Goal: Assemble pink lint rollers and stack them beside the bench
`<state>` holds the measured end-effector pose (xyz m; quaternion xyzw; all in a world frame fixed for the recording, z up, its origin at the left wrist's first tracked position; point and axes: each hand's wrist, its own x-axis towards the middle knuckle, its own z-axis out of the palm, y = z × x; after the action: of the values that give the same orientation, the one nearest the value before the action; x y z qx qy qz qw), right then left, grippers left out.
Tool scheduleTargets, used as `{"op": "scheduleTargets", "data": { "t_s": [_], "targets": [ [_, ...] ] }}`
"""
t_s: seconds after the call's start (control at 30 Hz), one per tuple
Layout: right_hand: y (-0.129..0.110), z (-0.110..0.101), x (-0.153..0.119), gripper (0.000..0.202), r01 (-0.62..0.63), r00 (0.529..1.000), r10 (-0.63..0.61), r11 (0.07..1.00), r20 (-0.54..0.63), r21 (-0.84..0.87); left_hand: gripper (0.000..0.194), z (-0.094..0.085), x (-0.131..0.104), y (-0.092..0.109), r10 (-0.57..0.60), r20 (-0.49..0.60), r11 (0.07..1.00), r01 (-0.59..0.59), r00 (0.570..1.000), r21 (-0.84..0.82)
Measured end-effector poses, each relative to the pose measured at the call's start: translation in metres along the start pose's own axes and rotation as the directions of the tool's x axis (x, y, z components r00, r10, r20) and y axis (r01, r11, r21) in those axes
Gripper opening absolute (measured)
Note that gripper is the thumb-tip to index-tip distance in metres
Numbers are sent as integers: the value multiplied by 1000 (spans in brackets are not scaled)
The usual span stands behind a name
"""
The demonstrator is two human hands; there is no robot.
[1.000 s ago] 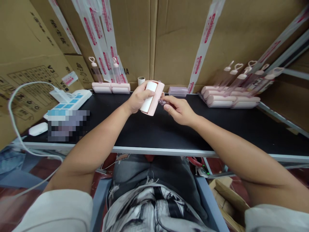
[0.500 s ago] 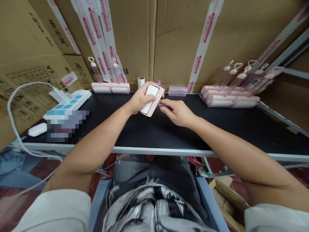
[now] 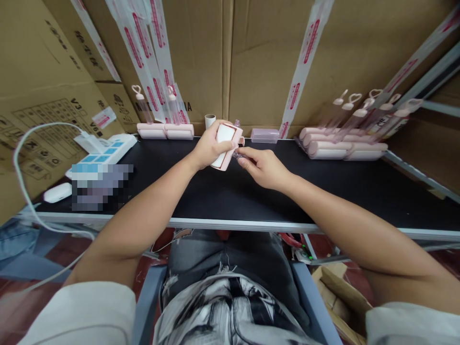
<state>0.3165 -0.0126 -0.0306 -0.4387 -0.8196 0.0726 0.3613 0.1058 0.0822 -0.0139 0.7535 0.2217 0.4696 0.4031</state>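
Note:
In the head view, my left hand (image 3: 210, 146) is closed around a lint roller head (image 3: 224, 154), with the thumb lying on its white sheet roll and the pink frame around it. The head is tilted above the black table. My right hand (image 3: 264, 165) pinches a small clear purplish piece (image 3: 237, 154), like a roller handle, at the pink edge of the head. My fingers hide most of that piece, so whether it is joined to the head I cannot tell. Behind my hands stand a white cardboard tube (image 3: 210, 120) and a clear purple cover (image 3: 265, 135).
Two pink lint rollers (image 3: 165, 131) with upright heart-loop handles stand at the back left. Several more lint rollers (image 3: 341, 143) are stacked at the back right. A white power strip (image 3: 118, 144) with a cable is on the left, with a white case (image 3: 57, 192) nearby. Cardboard (image 3: 266, 62) walls the back.
My left hand has turned the roller head slightly and raised its lower end a little. A pink curved part now shows more beside it. My right hand has barely moved.

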Motion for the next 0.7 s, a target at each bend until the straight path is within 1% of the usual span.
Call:
{"op": "scheduleTargets", "data": {
  "t_s": [0.07,0.13,0.2,0.27,0.4,0.53,0.6,0.7],
  "targets": [
    [-1,0,0,39,-12,1000,12,1000,6,-4,66,1,0,0,-27,19,997,28,999,-73],
    [-1,-2,1,39,-18,1000,18,1000,9,1,65,2,0,1,-44,60,988,52,997,-143],
    [0,-4,1,39,-17,1000,17,1000,9,13,63,3,-1,2,-48,92,980,64,995,-188],
    [-1,-5,0,39,-10,1000,10,1000,13,26,63,4,-2,4,-47,91,975,66,995,-210],
    [-3,-5,0,37,-10,1000,10,1000,20,20,62,5,-3,5,-58,67,969,72,996,-237],
    [-3,-6,0,36,-11,999,10,1000,39,23,63,6,-3,3,-37,86,966,58,996,-254],
    [-3,-7,0,36,-5,998,2,999,60,37,65,7,-3,1,-19,102,970,43,995,-241],
    [-3,-8,-1,36,-3,997,0,999,78,49,70,6,-1,-3,15,92,983,2,996,-181]
  ]
}}
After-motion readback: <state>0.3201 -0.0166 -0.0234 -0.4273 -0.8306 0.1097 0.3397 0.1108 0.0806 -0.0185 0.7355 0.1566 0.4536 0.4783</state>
